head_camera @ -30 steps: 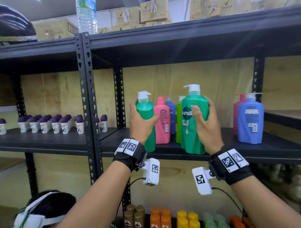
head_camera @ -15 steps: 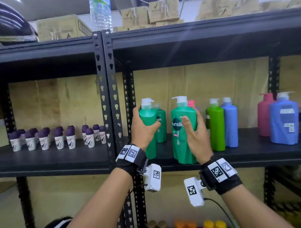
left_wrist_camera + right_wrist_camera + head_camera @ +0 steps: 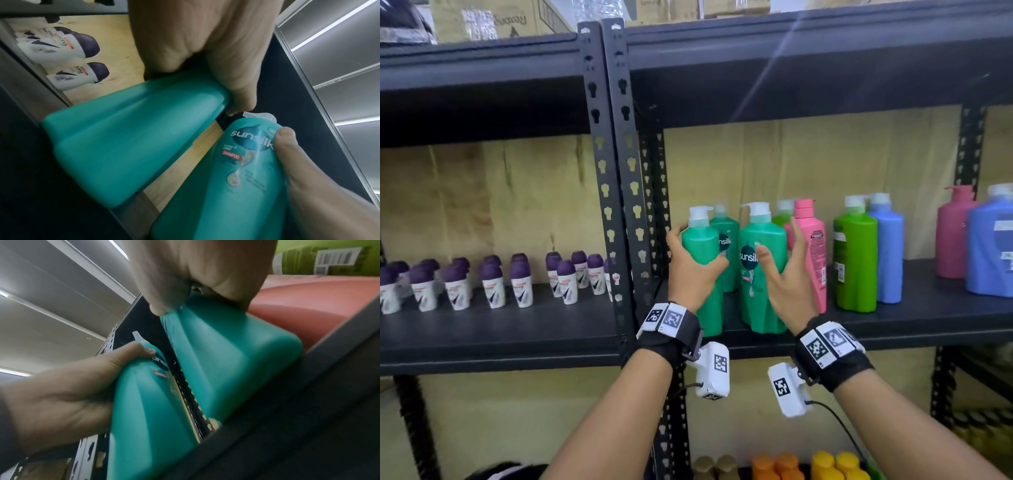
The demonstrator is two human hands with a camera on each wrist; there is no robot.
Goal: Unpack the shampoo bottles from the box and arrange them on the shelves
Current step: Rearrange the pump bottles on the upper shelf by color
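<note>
Black metal shelving (image 3: 825, 329) with slotted uprights (image 3: 616, 192) stands against a pale yellowish wall (image 3: 808, 164). Cardboard boxes (image 3: 493, 20) sit on the top level. The left bay carries rows of small white roll-on bottles with purple caps (image 3: 493, 284). Long ceiling light strips (image 3: 333, 29) glow overhead on grey panels.

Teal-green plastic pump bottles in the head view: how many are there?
3: front-left teal-green bottle in the left hand, rear bottle behind it, third bottle at the right hand. Others may be hidden.
</note>
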